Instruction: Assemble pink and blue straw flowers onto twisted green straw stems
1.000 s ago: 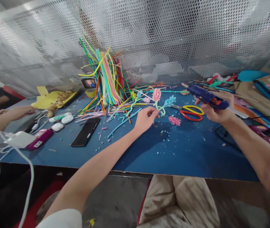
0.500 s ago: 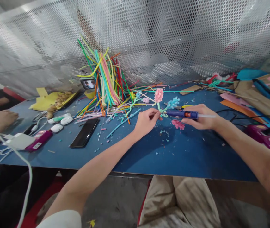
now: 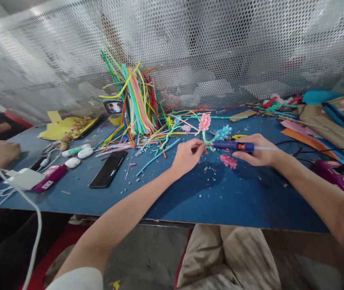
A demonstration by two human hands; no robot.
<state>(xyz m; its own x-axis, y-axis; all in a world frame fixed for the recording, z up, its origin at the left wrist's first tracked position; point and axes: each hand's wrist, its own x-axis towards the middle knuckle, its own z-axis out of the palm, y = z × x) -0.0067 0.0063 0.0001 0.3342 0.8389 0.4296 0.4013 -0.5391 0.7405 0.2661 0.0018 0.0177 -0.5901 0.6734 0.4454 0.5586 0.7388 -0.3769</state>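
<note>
My left hand (image 3: pixel 188 155) is closed in a pinch on the green stem of a pipe-cleaner flower sprig. The sprig carries a pink bloom (image 3: pixel 204 122) at the top, a blue bloom (image 3: pixel 222 133) to the right and a darker pink bloom (image 3: pixel 228 161) below. A blue glue gun (image 3: pixel 234 146) with a clear glue stick in its back end is gripped in my right hand (image 3: pixel 255 151). Its nozzle points left and meets the stem close to my left fingertips; whether they touch is too small to tell.
Behind stands a bundle of coloured pipe cleaners (image 3: pixel 135 100), more lying around it. A black phone (image 3: pixel 108 169), earbud cases, a white charger (image 3: pixel 23 179) and another person's hands (image 3: pixel 1 153) are at left. A purple power strip (image 3: pixel 341 177) and cardboard (image 3: pixel 317 112) lie right. A perforated metal panel (image 3: pixel 214 48) rises behind.
The view has shifted very slightly. Both hands, the flower sprig and the glue gun keep nearly the same places and holds.
</note>
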